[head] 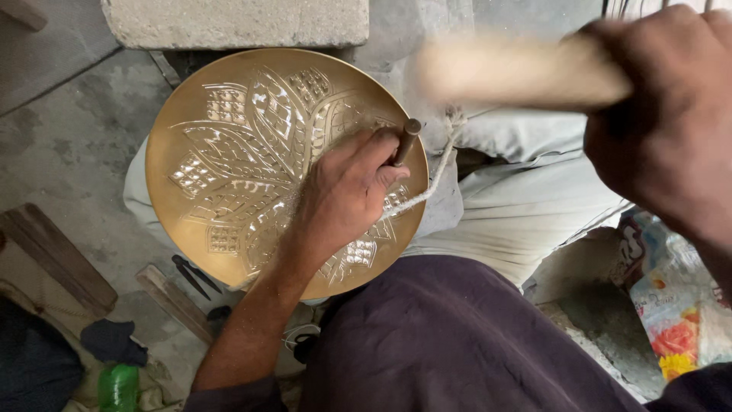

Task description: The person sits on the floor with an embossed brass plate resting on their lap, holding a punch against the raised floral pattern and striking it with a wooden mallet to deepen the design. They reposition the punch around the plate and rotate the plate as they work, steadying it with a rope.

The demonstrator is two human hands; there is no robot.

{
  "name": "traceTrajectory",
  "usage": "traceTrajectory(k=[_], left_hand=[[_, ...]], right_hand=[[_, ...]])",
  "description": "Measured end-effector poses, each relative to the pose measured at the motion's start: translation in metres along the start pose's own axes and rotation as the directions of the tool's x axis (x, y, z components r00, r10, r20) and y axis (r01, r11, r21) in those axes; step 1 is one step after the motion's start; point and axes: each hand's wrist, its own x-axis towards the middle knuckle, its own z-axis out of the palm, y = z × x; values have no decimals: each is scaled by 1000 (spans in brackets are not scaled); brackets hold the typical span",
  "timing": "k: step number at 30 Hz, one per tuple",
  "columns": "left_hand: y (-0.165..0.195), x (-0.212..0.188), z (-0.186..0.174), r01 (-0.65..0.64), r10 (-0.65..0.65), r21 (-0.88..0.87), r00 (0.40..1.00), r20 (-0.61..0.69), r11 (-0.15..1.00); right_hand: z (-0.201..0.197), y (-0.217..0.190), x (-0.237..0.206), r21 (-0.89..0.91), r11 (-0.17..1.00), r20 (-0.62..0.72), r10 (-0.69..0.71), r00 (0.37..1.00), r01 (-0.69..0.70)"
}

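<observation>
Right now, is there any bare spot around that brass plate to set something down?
Bare concrete floor lies left of the brass plate, between the stone block and wooden plank. Below the plate, tools and a green bottle crowd it; printed wrappers clutter the right.

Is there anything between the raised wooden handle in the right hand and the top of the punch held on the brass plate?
Nothing visible. The right hand holds the blurred wooden handle above the punch, which the left hand steadies on the brass plate; only air lies between.

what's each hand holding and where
Left hand grips a dark punch by its shaft, against the brass plate. Right hand holds a blurred wooden handle by its end.
</observation>
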Motion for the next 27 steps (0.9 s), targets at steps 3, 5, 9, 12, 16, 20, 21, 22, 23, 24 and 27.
traceTrajectory(k=[3,5,9,12,16,20,21,22,23,24,27], left_hand=[[0,0,1,49,-50,7,998,40,999],[0,1,3,30,-30,-9,999,31,1000],[0,-2,1,20,-21,33,999,34,999],[1,-2,1,19,-19,28,1000,20,999],[2,0,2,37,-39,37,998,45,999],[5,-1,2,21,-21,22,1000,10,1000],[5,-1,2,19,-19,27,1000,1,999],[5,-1,2,8,-8,28,1000,2,1000],[5,-2,2,0,0,30,1000,5,1000],[5,-1,3,-10,9,32,1000,7,999],[5,-2,4,29,-30,27,1000,11,999]], right_hand=[[6,8,-9,393,887,73,234,969,-244],[12,17,-15,53,998,7,-30,1000,29],[28,35,-27,485,875,-51,25,998,3],[37,45,-34,291,946,-116,-111,987,141],[39,48,-43,374,924,-117,-34,993,76],[29,37,-44,-1,991,-189,-131,973,133],[25,32,-43,12,994,-193,-102,976,106],[23,26,-43,259,966,-147,23,989,16],[20,22,-44,489,869,-66,131,989,-82],[18,18,-45,282,959,-104,68,992,-36],[17,11,-52,25,1000,-144,12,989,-9]])
